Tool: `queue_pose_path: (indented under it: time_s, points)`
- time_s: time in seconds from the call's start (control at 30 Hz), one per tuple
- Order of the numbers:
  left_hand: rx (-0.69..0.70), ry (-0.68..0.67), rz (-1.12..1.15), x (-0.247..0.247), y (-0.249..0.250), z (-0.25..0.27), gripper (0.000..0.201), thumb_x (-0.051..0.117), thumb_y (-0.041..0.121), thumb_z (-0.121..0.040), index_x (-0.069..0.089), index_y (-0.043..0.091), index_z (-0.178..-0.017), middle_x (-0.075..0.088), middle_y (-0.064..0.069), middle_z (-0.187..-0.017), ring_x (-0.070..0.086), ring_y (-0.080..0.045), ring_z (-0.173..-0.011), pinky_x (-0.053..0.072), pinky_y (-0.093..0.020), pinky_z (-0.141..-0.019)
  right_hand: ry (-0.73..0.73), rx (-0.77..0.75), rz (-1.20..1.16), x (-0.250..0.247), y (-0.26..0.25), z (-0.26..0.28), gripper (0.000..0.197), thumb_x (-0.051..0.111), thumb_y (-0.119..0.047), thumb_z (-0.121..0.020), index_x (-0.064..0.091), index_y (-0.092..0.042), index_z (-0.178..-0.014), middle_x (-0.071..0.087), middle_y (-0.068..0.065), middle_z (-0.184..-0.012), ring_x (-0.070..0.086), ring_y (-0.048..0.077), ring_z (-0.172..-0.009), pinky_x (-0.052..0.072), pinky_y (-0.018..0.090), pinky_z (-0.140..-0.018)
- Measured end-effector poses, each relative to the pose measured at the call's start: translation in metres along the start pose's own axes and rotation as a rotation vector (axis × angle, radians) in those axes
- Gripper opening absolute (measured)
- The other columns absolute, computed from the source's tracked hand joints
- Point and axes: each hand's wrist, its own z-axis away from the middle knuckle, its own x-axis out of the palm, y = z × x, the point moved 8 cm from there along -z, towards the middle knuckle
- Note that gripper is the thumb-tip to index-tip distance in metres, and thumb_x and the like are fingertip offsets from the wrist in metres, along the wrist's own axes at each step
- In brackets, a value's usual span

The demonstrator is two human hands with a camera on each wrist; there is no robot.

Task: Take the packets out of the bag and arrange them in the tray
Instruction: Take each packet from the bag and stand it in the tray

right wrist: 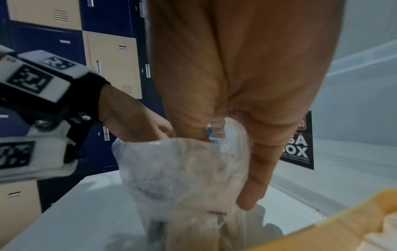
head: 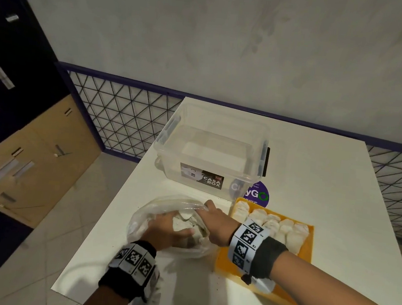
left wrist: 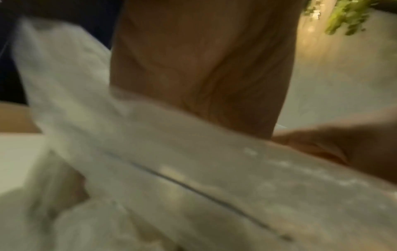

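Observation:
A clear plastic bag (head: pixel 144 211) with white packets (head: pixel 182 222) inside lies on the white table, left of the yellow tray (head: pixel 306 250). My left hand (head: pixel 169 231) is inside the bag's mouth, fingers curled around a packet. At the bag's far rim, my right hand (head: pixel 213 215) pinches the plastic and holds the mouth open; the right wrist view shows the bag (right wrist: pixel 182 178) bunched in that right hand (right wrist: pixel 236 129). Several white packets (head: pixel 274 224) stand in a row across the tray's far half. The left wrist view shows only blurred plastic (left wrist: pixel 193 169).
A clear storage box (head: pixel 212 151) with a "CASA BOX" label stands behind the bag and tray, beside a purple sticker (head: pixel 258 195). The table's left edge (head: pixel 104 211) drops to a tiled floor. Lockers stand at far left.

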Motion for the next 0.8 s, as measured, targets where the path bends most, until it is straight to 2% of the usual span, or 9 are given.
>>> queue_pose_path:
  time_s: [0.1, 0.13, 0.17, 0.23, 0.33, 0.43, 0.6, 0.7, 0.8]
  points:
    - [-0.102, 0.013, -0.227, 0.018, 0.002, -0.003, 0.095, 0.056, 0.072, -0.075, 0.026, 0.018, -0.147, 0.033, -0.017, -0.148, 0.034, -0.038, -0.135, 0.03, -0.053, -0.109, 0.002, 0.0, -0.045, -0.001, -0.004, 0.001, 0.076, 0.055, 0.009, -0.08, 0.024, -0.02, -0.143, 0.025, 0.015, -0.138, 0.048, 0.037, -0.113, 0.045, 0.043, -0.094]
    - [-0.04, 0.07, -0.308, 0.019, 0.004, -0.005, 0.089, 0.044, 0.076, -0.078, 0.036, 0.015, -0.142, 0.043, -0.023, -0.14, 0.046, -0.044, -0.124, 0.04, -0.061, -0.097, 0.001, -0.004, -0.057, -0.001, -0.006, 0.002, 0.073, 0.053, 0.008, -0.081, 0.025, -0.018, -0.143, 0.024, 0.015, -0.138, 0.05, 0.038, -0.113, 0.045, 0.042, -0.093]
    - [-0.055, -0.073, -0.33, 0.036, -0.005, -0.008, 0.091, 0.027, 0.08, -0.08, 0.05, 0.009, -0.131, 0.057, -0.027, -0.124, 0.058, -0.048, -0.106, 0.047, -0.065, -0.08, -0.001, -0.006, -0.067, -0.002, -0.007, 0.002, 0.07, 0.052, 0.006, -0.083, 0.025, -0.017, -0.143, 0.024, 0.016, -0.139, 0.05, 0.038, -0.112, 0.044, 0.041, -0.093]
    - [0.045, 0.003, -0.289, 0.058, -0.019, -0.028, 0.099, 0.012, 0.08, -0.079, 0.069, 0.003, -0.105, 0.069, -0.024, -0.098, 0.065, -0.046, -0.079, 0.051, -0.056, -0.061, -0.004, -0.005, -0.084, -0.002, -0.009, 0.004, 0.069, 0.051, 0.003, -0.085, 0.023, -0.017, -0.144, 0.024, 0.016, -0.138, 0.051, 0.039, -0.111, 0.044, 0.041, -0.093]
    - [0.19, 0.142, -0.404, 0.043, 0.009, -0.014, 0.07, 0.033, 0.062, -0.08, 0.072, 0.004, -0.076, 0.069, -0.016, -0.075, 0.061, -0.033, -0.055, 0.044, -0.032, -0.044, 0.002, -0.003, -0.084, -0.002, -0.009, 0.002, 0.074, 0.051, 0.007, -0.083, 0.019, -0.018, -0.145, 0.025, 0.017, -0.138, 0.051, 0.039, -0.111, 0.045, 0.043, -0.094]
    - [0.255, 0.126, -0.396, 0.034, 0.024, 0.001, 0.056, 0.048, 0.053, -0.069, 0.066, 0.0, -0.069, 0.063, -0.012, -0.066, 0.055, -0.025, -0.043, 0.041, -0.021, -0.035, 0.016, 0.007, -0.07, -0.002, -0.009, -0.001, 0.082, 0.05, 0.013, -0.079, 0.015, -0.021, -0.146, 0.026, 0.017, -0.136, 0.053, 0.039, -0.107, 0.047, 0.044, -0.09]
    - [0.235, 0.135, -0.356, 0.041, 0.012, -0.003, 0.051, 0.045, 0.05, -0.067, 0.064, 0.002, -0.07, 0.059, -0.01, -0.065, 0.057, -0.025, -0.047, 0.043, -0.025, -0.038, 0.008, 0.01, -0.066, -0.001, -0.01, -0.004, 0.084, 0.049, 0.015, -0.078, 0.014, -0.02, -0.146, 0.026, 0.018, -0.136, 0.055, 0.039, -0.103, 0.049, 0.045, -0.086]
    - [0.086, -0.03, -0.355, 0.054, 0.001, -0.005, 0.059, 0.043, 0.057, -0.067, 0.067, 0.005, -0.083, 0.063, -0.011, -0.077, 0.058, -0.03, -0.058, 0.042, -0.03, -0.047, 0.007, 0.002, -0.082, 0.002, -0.014, -0.006, 0.082, 0.05, 0.014, -0.079, 0.014, -0.018, -0.146, 0.027, 0.019, -0.136, 0.055, 0.04, -0.105, 0.048, 0.044, -0.088]
    - [0.102, -0.015, -0.14, 0.052, -0.008, -0.01, 0.053, 0.072, 0.048, -0.053, 0.064, 0.007, -0.085, 0.062, -0.007, -0.071, 0.06, -0.025, -0.053, 0.047, -0.029, -0.045, 0.005, 0.002, -0.083, 0.001, -0.011, -0.004, 0.081, 0.049, 0.013, -0.08, 0.015, -0.019, -0.146, 0.027, 0.018, -0.135, 0.054, 0.039, -0.106, 0.048, 0.044, -0.089]
